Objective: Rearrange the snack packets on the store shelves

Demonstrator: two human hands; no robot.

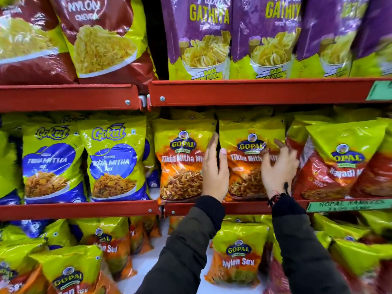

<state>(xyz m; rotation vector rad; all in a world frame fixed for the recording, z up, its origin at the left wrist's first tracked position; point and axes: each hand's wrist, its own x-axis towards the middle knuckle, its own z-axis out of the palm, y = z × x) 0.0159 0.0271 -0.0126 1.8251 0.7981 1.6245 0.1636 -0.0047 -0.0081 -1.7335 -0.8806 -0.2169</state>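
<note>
On the middle shelf (233, 205), open hands (214, 177) flank a Tikha Mitha packet (248, 166), Navadi packet (331, 166) alongside.

Red metal shelf rails (244, 93) cross the view in tiers, bolted at a seam near twelve o'clock. A green handwritten label (347, 205) sits toward four o'clock. A white shelf floor (148, 264) shows at six.

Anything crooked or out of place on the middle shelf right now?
Yes. To the right of the two upright Tikha Mitha Mix packets, the Navadi Mix packet leans left instead of standing square. The left hand and right hand are on the right-hand Tikha Mitha packet. No spills or tears are visible.
</note>
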